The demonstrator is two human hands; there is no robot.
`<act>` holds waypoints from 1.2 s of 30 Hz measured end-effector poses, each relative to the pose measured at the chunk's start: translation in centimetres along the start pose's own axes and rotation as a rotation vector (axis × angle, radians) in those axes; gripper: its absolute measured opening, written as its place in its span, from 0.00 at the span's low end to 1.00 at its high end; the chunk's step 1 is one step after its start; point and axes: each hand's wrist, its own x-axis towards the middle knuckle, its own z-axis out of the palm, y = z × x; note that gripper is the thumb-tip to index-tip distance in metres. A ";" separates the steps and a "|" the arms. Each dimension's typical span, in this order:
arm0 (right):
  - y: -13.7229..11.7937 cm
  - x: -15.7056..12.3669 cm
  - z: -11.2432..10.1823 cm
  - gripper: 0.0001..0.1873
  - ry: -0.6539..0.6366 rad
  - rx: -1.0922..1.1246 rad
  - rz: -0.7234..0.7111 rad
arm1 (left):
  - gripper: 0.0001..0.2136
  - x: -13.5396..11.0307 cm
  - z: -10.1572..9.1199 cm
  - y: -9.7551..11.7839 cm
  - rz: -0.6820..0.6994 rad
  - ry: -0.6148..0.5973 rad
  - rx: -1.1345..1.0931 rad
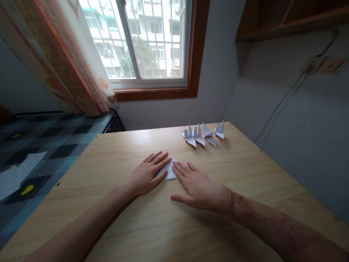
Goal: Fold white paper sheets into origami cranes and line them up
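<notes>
A small folded piece of white paper (171,171) lies flat on the wooden table (131,225). My left hand (149,173) rests over its left side, palm down and fingers spread. From the right, my right hand (195,183) reaches in with its fingers stretched out and its fingertips on the paper's right edge; the thumb stands apart on the tabletop. Both hands hide part of the paper, so its full outline does not show. Beyond my right hand, several white folded paper cranes (209,135) stand in a row near the far edge.
To the left is a bed with a checked cover (68,151), and white paper sheets (19,173) lie on it. A curtain (62,54) hangs beside the barred window (158,40). A cable (280,102) runs down the right wall below a wooden shelf (294,22).
</notes>
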 end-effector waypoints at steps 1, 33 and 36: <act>-0.3 -0.2 0.0 0.52 -0.006 0.003 -0.005 | 0.28 0.0 0.0 0.0 -0.002 -0.002 0.001; -0.7 0.1 -8.6 0.16 -0.079 0.247 -0.051 | 0.23 0.7 -2.3 2.3 0.183 0.020 -0.067; -0.5 0.6 -9.2 0.15 -0.060 0.133 -0.057 | 0.18 0.9 -3.1 3.3 0.123 0.024 -0.117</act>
